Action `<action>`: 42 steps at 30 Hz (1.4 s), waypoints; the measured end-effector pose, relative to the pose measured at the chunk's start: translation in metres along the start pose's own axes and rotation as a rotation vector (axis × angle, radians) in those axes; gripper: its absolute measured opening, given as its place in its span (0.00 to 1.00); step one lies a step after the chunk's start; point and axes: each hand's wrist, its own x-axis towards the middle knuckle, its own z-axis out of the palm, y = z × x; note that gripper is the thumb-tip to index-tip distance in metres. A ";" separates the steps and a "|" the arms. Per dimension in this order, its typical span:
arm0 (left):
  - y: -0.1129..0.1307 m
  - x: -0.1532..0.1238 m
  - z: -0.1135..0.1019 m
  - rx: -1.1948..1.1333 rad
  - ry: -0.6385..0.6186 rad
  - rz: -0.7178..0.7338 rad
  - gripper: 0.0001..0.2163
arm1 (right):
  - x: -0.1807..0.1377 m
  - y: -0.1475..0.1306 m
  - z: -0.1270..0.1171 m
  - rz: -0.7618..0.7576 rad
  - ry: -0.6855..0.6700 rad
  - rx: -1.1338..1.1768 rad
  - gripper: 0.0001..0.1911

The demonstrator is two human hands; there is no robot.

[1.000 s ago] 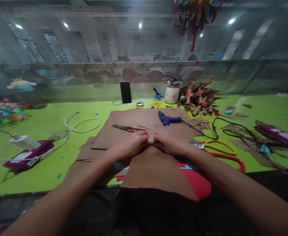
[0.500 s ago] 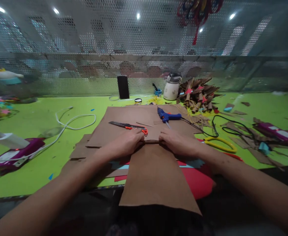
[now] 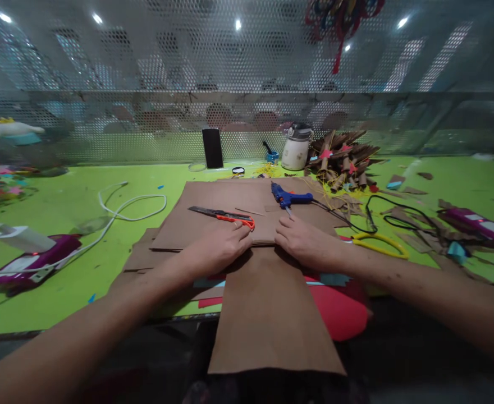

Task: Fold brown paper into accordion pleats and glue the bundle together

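Observation:
A long piece of brown cardboard (image 3: 277, 314) slopes from the table edge toward me, its far edge bent or rolled against the stack. My left hand (image 3: 231, 242) is closed at the left end of that far edge, fingers curled under. At the right end, my right hand (image 3: 294, 240) is closed in the same way, thumb and fingertips pressed to it. Just beyond the left fingers lies a utility knife (image 3: 225, 215) with an orange handle. A blue glue gun (image 3: 291, 197) rests past the right hand. Both lie on stacked brown cardboard sheets (image 3: 188, 224).
Yellow-handled scissors (image 3: 379, 245) and red paper (image 3: 339, 311) are near my right forearm. Purple power strips (image 3: 32, 261) stand at either side, with cords across the green table (image 3: 116, 252). At the back are a phone (image 3: 212, 148), a white bottle (image 3: 296, 151) and rolled cardboard pieces (image 3: 343, 160).
The near end of the cardboard has dropped slightly lower and lies straighter. Both hands stay at its far edge, with fingers shifted a little. The view has moved slightly.

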 end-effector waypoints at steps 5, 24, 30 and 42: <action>0.004 -0.001 -0.010 0.036 -0.025 0.028 0.11 | 0.001 -0.001 0.004 -0.078 -0.004 -0.044 0.10; -0.008 0.044 -0.044 -0.418 -0.242 -0.245 0.17 | -0.004 -0.021 -0.013 0.011 0.036 -0.231 0.08; -0.015 0.038 -0.040 -0.587 -0.241 -0.155 0.17 | -0.008 -0.019 -0.021 0.055 0.171 -0.203 0.07; -0.003 0.022 -0.021 -0.684 -0.024 -0.253 0.15 | -0.008 -0.010 -0.025 0.375 0.231 0.268 0.10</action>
